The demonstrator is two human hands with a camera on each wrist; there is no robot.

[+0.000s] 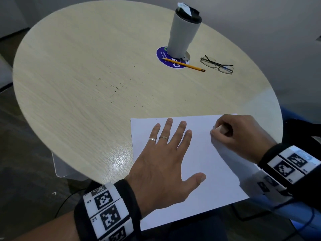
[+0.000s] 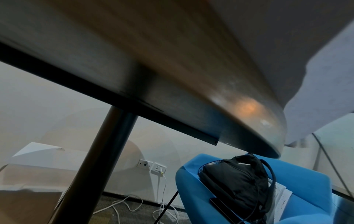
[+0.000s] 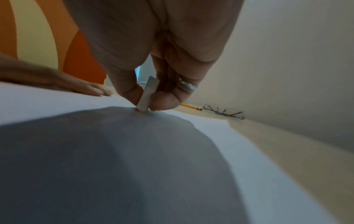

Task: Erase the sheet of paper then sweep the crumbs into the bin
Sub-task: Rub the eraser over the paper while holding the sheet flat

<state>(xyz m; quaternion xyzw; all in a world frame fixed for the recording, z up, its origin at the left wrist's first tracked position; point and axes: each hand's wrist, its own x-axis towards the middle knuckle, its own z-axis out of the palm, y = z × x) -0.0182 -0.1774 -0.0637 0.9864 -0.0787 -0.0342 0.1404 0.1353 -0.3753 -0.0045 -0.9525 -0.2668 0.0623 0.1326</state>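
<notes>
A white sheet of paper (image 1: 205, 164) lies at the near right edge of the round table (image 1: 86, 66), partly overhanging it. My left hand (image 1: 166, 153) lies flat on the sheet with fingers spread, pressing it down. At the sheet's upper right, my right hand (image 1: 232, 131) pinches a small white eraser (image 3: 146, 97) between thumb and fingers, its tip touching the paper (image 3: 76, 136). Dark eraser crumbs (image 1: 116, 87) are scattered over the table's middle. No bin shows in any view.
A grey lidded tumbler (image 1: 184, 30) stands on a blue round sticker (image 1: 172, 58) at the back. A yellow pencil (image 1: 184, 64) and a pair of glasses (image 1: 217, 65) lie beside it. Under the table stand a dark leg (image 2: 99, 159) and a blue chair (image 2: 287, 189) bearing a black backpack (image 2: 237, 181).
</notes>
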